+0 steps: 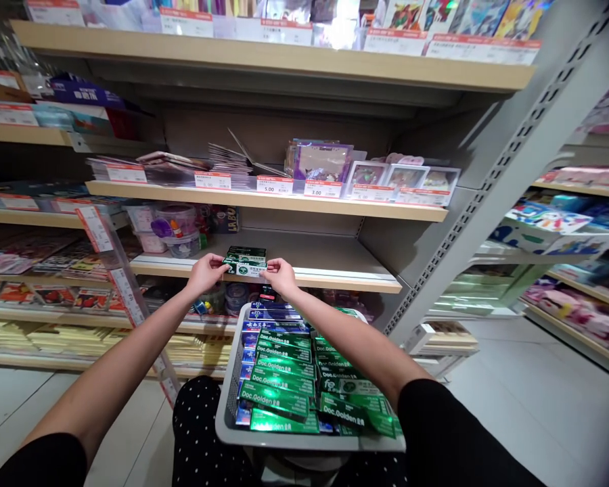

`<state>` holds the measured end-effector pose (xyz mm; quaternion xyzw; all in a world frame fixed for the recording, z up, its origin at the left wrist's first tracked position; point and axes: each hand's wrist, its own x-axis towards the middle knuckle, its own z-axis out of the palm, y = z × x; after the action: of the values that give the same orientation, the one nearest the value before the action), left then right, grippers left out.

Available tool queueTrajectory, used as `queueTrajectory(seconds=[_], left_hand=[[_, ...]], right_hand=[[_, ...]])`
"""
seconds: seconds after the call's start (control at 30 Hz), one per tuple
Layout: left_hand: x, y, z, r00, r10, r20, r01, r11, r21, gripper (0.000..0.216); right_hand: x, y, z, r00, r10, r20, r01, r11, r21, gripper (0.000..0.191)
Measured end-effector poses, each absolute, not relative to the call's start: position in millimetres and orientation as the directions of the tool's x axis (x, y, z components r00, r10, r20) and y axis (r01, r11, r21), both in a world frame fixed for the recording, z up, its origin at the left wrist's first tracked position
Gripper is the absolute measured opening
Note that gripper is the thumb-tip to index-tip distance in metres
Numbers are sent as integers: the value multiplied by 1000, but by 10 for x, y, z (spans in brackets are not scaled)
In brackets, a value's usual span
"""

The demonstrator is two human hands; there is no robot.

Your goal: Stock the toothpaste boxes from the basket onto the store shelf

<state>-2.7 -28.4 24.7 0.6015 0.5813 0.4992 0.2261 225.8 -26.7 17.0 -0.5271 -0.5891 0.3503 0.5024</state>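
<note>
Both my hands reach forward to the lower shelf and grip one green-and-white toothpaste box (245,269) by its two ends. My left hand (209,272) pinches the left end, and my right hand (280,277) pinches the right end. Right behind it, more green boxes (247,253) lie on the shelf; how the held box rests against them I cannot tell. Below my right forearm, a grey basket (228,419) is filled with rows of green "Doc.Golden" boxes (284,368), with blue boxes (274,314) at its far end and left side.
The lower shelf (325,260) holds clear plastic tubs (175,230) to the left. Above it, a shelf (284,201) carries thin packets and framed items with price tags. A slotted metal upright (467,223) rises on the right. A strip of tags (126,297) hangs at left.
</note>
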Motion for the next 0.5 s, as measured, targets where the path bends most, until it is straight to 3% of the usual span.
queueTrajectory(seconds=[0.13,0.27,0.5], left_hand=[[-54,-164,241,-187,914,360,612,-178,770,27],[-18,-135,180,-195,909,367,627,-172,760,23],[5,0,130,-189,905,380,647,-176,742,20]], right_hand=[[2145,-71,124,75,966,246,366,203,-908,30],[2125,53,40,94,956,278,453,207,-867,28],[2135,126,14,87,960,267,415,208,-886,32]])
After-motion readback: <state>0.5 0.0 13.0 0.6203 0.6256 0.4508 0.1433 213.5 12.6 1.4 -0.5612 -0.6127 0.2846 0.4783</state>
